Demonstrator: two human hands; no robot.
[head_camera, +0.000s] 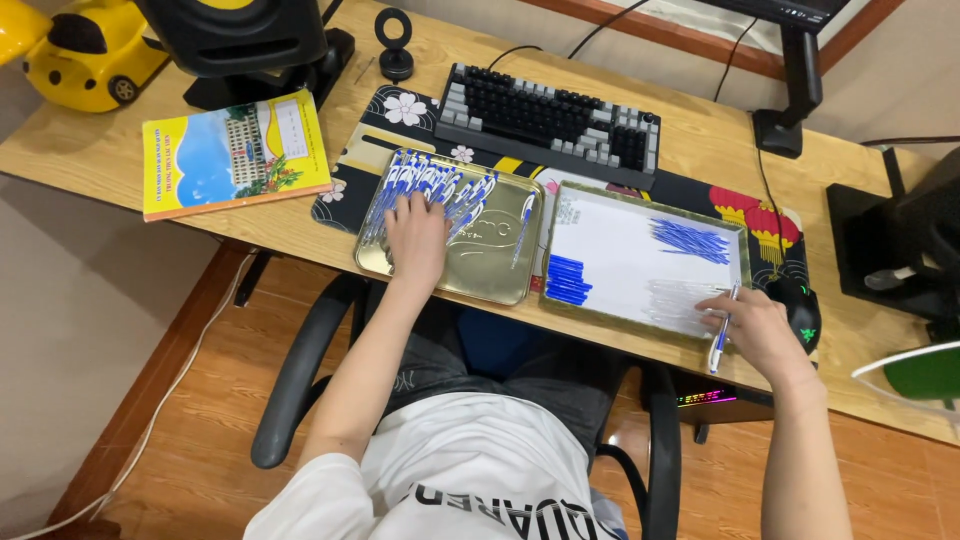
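My left hand (416, 238) lies flat on a heap of several blue-and-white pens (432, 188) in a gold metal tray (495, 270) on the desk. One single pen (524, 226) lies apart in the tray's right half. My right hand (752, 328) grips a blue-and-white pen (722, 332) with its tip on a white sheet of paper (625, 262) in a second tray (745, 262). The sheet bears blue scribble patches (690, 240) and faint grey ones near the pen tip.
A black and grey keyboard (548, 118) sits behind the trays on a patterned desk mat (372, 125). A black mouse (800, 308) lies right of my right hand. A yellow book (235, 152), a speaker (235, 35), a monitor stand (790, 100) and a chair below surround me.
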